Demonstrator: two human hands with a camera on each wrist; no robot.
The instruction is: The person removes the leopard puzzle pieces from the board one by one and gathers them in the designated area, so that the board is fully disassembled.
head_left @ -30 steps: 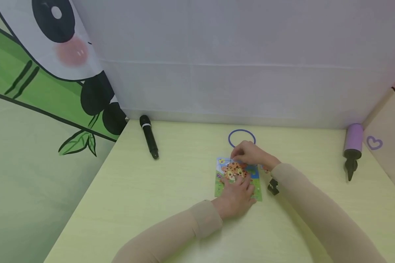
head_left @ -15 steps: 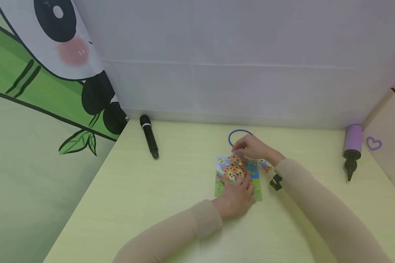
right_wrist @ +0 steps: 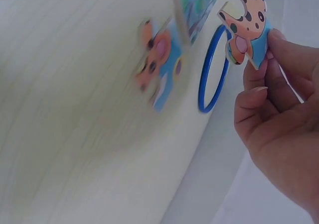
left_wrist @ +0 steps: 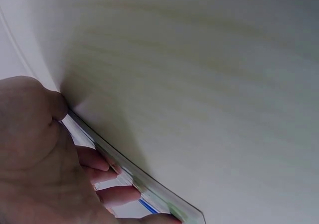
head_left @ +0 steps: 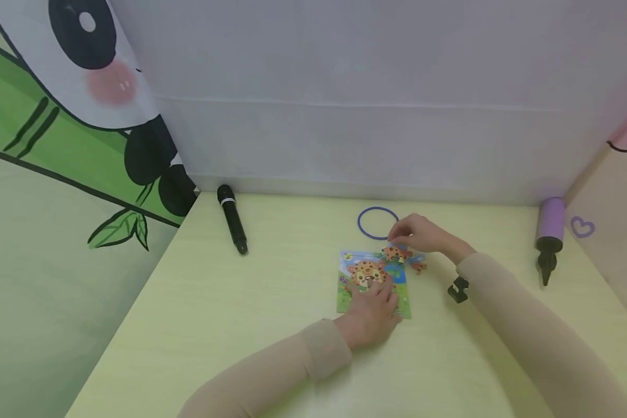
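A jigsaw puzzle board [head_left: 347, 299] with a leopard picture lies flat on the table. My left hand [head_left: 372, 316] rests over its lower half, fingers spread on the picture; in the left wrist view the fingertips touch its face beside the board's edge [left_wrist: 139, 174]. Just above the board's upper right corner, my right hand [head_left: 424, 237] pinches a spotted orange-and-blue puzzle piece [right_wrist: 250, 27] between thumb and fingers. Another puzzle piece [right_wrist: 160, 62] lies loose on the table, right of the board.
Behind the board lies a blue ring [head_left: 363, 231]. A black microphone [head_left: 233, 222] is at the back left, and a purple hand pump [head_left: 551, 223] at the back right. A pale wall [head_left: 313, 145] borders the table's far edge.
My right hand has lifted the puzzle piece off the board's top and carried it rightward, toward the loose piece. My left hand stays on the board.
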